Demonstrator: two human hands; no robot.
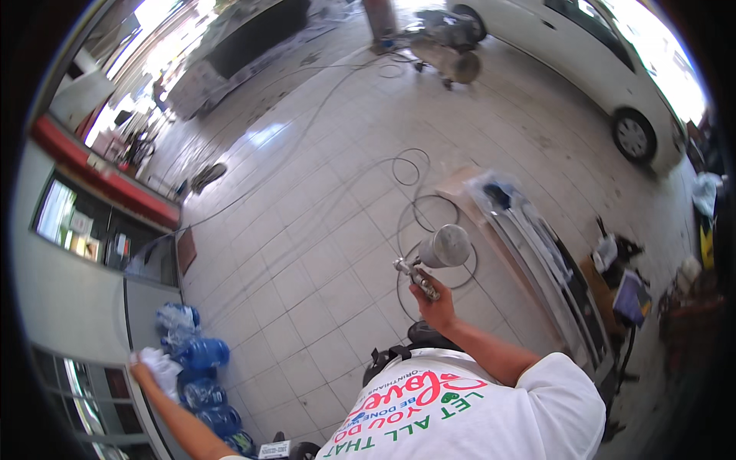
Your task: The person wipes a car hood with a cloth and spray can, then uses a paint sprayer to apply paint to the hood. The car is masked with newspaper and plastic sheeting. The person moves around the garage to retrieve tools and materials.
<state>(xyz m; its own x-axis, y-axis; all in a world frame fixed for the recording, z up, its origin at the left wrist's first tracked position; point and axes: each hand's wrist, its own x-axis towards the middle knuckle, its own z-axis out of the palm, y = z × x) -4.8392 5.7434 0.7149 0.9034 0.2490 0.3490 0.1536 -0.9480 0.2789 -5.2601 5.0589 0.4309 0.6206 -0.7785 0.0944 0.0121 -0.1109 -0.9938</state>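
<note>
My right hand [436, 305] is closed round the grip of a paint spray gun [415, 273], held out over the floor in front of me. Its round, whitish cup [447, 247] points up and to the right. Off to the left, my left arm reaches toward the wall, and my left hand [139, 366] is closed on a crumpled white cloth [163, 373]. Just beside that cloth stand several blue water jugs [201, 353]. The fingers of the left hand are small and partly hidden by the cloth.
A dark hose [399, 218] loops across the tiled floor [307, 261]. Car body panels [529, 253] lie to my right, partly under plastic. A white car [563, 57] and an air compressor [445, 55] stand far right. A covered vehicle [238, 54] is far left.
</note>
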